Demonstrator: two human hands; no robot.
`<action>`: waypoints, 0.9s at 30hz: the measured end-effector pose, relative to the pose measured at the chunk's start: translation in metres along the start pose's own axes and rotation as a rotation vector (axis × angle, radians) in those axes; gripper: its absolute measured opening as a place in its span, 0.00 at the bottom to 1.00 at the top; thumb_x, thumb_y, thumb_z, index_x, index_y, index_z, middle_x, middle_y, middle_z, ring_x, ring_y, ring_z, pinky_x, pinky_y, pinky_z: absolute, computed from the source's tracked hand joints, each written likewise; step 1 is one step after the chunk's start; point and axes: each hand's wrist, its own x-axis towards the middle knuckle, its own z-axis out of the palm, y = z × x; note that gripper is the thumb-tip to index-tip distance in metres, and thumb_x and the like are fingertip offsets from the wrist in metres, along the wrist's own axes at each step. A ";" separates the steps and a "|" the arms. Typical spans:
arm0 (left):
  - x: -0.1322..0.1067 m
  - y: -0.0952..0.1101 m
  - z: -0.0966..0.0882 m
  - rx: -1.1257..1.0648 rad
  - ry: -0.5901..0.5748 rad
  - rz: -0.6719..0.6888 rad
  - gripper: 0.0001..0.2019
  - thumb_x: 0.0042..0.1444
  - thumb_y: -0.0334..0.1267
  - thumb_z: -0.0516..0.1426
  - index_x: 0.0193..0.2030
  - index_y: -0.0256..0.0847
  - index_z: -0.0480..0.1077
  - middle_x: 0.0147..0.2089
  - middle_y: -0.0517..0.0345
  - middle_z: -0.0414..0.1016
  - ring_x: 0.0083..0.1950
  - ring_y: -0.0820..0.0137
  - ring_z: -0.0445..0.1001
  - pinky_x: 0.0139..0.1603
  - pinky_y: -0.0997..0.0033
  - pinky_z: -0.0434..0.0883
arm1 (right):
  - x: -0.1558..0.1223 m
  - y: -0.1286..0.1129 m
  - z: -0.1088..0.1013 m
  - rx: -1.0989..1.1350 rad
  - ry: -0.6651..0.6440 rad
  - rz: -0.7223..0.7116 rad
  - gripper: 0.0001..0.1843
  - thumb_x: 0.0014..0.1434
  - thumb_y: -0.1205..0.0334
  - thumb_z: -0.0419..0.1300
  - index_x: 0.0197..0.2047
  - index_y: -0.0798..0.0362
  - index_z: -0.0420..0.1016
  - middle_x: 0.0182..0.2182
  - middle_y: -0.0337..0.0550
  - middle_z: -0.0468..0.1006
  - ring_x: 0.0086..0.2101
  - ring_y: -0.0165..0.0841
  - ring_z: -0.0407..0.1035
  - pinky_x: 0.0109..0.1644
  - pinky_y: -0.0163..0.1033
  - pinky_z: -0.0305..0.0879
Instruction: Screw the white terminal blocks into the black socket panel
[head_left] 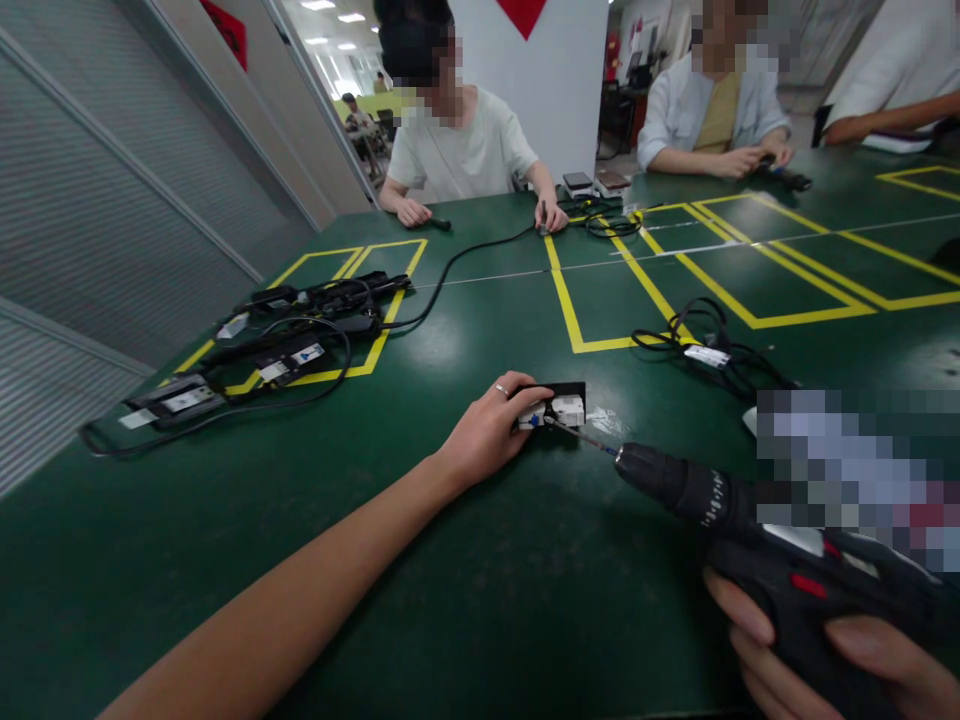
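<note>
My left hand (491, 425), with a ring on one finger, grips a small black box-like part with white labels (570, 408) on the green table. The part looks like a power adapter, but its exact kind is hard to make out. My right hand (832, 640) is wrapped round the handle of a black cordless drill (735, 510) at the lower right. The drill's long thin bit (589, 438) points left, and its tip reaches the labelled part beside my left fingers. Whether the tip sits in a screw is too small to tell.
Black adapters and cables (300, 320) lie in a pile at left. A coiled black cable (701, 340) lies at right, near a blurred-out object (847, 460). Yellow tape (577, 335) marks the green table (420, 580). Across it sit a person in white (480, 150) and other people.
</note>
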 end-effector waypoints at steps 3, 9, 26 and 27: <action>0.000 -0.001 0.000 -0.014 -0.003 -0.005 0.24 0.53 0.24 0.54 0.56 0.45 0.62 0.54 0.50 0.62 0.55 0.62 0.65 0.53 0.55 0.70 | 0.010 -0.008 0.008 0.046 -0.011 -0.047 0.19 0.51 0.47 0.54 0.36 0.54 0.71 0.12 0.29 0.53 0.12 0.23 0.45 0.18 0.30 0.49; 0.001 -0.003 0.000 -0.010 -0.019 -0.030 0.25 0.52 0.23 0.55 0.57 0.44 0.62 0.55 0.50 0.62 0.55 0.63 0.65 0.54 0.57 0.70 | 0.019 -0.014 0.011 0.324 -0.073 -0.073 0.18 0.52 0.48 0.54 0.33 0.57 0.70 0.09 0.25 0.53 0.08 0.17 0.42 0.13 0.22 0.48; 0.002 -0.003 0.000 0.015 -0.019 -0.061 0.25 0.52 0.24 0.55 0.57 0.45 0.62 0.55 0.51 0.61 0.54 0.62 0.65 0.53 0.56 0.70 | 0.010 -0.001 -0.006 0.186 0.061 -0.027 0.21 0.49 0.46 0.53 0.34 0.55 0.73 0.10 0.30 0.51 0.11 0.24 0.43 0.17 0.31 0.47; 0.002 -0.003 0.000 0.012 -0.016 -0.059 0.25 0.52 0.24 0.55 0.57 0.46 0.62 0.55 0.51 0.61 0.54 0.62 0.65 0.53 0.56 0.70 | 0.010 0.000 -0.008 0.179 0.055 -0.019 0.21 0.48 0.46 0.53 0.34 0.55 0.74 0.10 0.30 0.52 0.11 0.24 0.43 0.17 0.32 0.46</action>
